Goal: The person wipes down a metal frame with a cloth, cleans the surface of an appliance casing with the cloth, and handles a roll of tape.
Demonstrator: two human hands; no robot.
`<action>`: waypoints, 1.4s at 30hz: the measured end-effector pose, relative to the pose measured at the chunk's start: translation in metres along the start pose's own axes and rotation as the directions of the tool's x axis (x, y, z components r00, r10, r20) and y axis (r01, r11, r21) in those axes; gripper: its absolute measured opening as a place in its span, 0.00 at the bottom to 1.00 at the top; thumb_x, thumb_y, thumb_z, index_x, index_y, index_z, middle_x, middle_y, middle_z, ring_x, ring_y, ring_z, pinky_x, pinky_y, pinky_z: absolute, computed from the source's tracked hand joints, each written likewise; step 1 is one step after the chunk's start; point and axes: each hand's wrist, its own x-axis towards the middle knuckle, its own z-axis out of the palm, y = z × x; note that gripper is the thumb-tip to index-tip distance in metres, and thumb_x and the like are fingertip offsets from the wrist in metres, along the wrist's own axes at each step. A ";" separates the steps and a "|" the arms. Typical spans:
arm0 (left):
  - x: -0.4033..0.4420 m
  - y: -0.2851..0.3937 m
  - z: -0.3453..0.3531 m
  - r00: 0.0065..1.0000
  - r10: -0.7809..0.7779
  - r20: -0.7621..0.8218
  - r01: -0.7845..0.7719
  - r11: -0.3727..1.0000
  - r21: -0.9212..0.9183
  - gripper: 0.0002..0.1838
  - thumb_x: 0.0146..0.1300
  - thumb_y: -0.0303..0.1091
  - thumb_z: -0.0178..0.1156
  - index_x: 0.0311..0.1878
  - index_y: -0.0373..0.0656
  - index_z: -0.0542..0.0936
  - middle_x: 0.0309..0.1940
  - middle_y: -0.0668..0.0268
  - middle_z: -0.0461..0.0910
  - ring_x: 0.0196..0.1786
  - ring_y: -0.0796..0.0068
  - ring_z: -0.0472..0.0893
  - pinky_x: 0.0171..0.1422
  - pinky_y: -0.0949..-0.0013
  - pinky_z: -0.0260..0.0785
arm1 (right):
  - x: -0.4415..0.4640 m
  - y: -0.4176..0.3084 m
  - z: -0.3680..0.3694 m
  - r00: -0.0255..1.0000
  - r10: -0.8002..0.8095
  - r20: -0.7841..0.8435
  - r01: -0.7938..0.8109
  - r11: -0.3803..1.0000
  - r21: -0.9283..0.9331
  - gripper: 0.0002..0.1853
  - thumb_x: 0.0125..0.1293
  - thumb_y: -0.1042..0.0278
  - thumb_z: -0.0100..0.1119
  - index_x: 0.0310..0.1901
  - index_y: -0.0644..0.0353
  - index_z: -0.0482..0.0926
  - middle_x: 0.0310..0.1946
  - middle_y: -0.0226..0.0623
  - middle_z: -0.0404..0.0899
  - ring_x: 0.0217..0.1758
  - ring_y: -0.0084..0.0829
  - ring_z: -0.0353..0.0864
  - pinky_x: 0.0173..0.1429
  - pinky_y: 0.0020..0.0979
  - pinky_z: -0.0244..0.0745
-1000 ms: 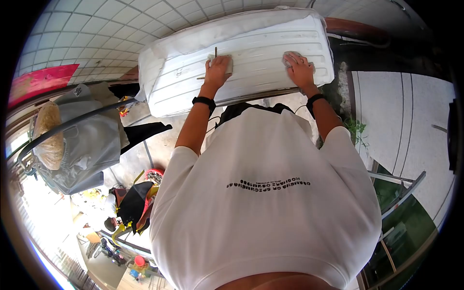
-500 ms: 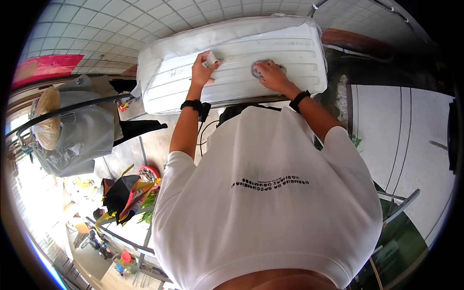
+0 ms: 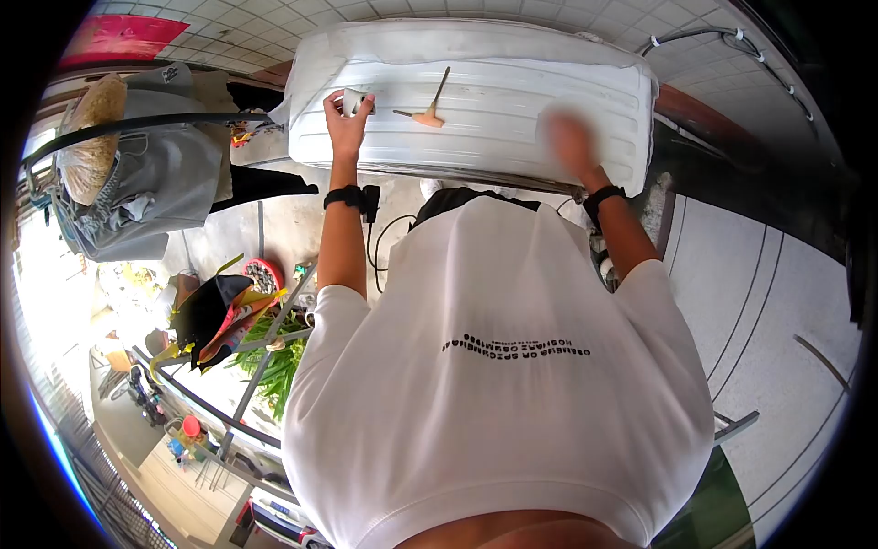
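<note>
My left hand (image 3: pixel 344 128) is closed around a small white piece (image 3: pixel 355 102) with a dark hollow showing in it. It is held just over the left part of a white ribbed panel (image 3: pixel 503 87). Right of that hand, a tool with a thin metal shaft and a pale orange handle (image 3: pixel 428 117) lies on the panel. My right hand (image 3: pixel 572 145) is over the panel's right part, heavily smeared by motion. Its fingers, and anything in them, cannot be made out.
Wrinkled clear plastic (image 3: pixel 457 44) covers the panel's far side, near a tiled wall. At left stand a grey covered object (image 3: pixel 155 156) and a black bag (image 3: pixel 215 316). Green plants (image 3: pixel 279 366) and a red pot (image 3: pixel 263 272) are below. A cable (image 3: pixel 373 252) hangs by my left wrist.
My right hand has moved right; the grey cloth it had is no longer discernible. My left hand has shifted left with the white piece. The orange-handled tool now shows fully. The view has shifted.
</note>
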 end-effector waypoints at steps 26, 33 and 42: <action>0.004 0.039 -0.036 0.896 -0.106 0.431 0.359 0.743 -0.565 0.27 0.66 0.26 0.65 0.66 0.44 0.68 0.41 0.69 0.80 0.47 0.79 0.79 0.54 0.72 0.69 | 0.025 -0.140 0.026 0.855 0.453 0.251 -0.432 0.891 -0.136 0.12 0.60 0.57 0.64 0.42 0.51 0.84 0.37 0.36 0.84 0.41 0.45 0.81 0.45 0.45 0.77; -0.012 0.073 -0.038 0.825 0.027 0.565 0.387 0.702 -0.598 0.28 0.65 0.22 0.64 0.66 0.44 0.68 0.49 0.66 0.80 0.51 0.77 0.79 0.56 0.72 0.70 | 0.066 -0.200 -0.035 0.927 0.291 0.236 -0.332 0.931 0.153 0.23 0.61 0.41 0.64 0.48 0.50 0.82 0.20 0.40 0.81 0.27 0.44 0.82 0.36 0.40 0.77; -0.020 0.119 -0.017 0.863 0.251 0.439 0.134 0.724 -0.677 0.31 0.56 0.16 0.70 0.62 0.39 0.69 0.52 0.63 0.76 0.55 0.75 0.77 0.62 0.70 0.70 | 0.157 -0.326 -0.043 0.966 -0.056 0.253 0.048 0.998 0.037 0.23 0.60 0.42 0.65 0.35 0.58 0.84 0.15 0.39 0.78 0.21 0.45 0.81 0.32 0.43 0.77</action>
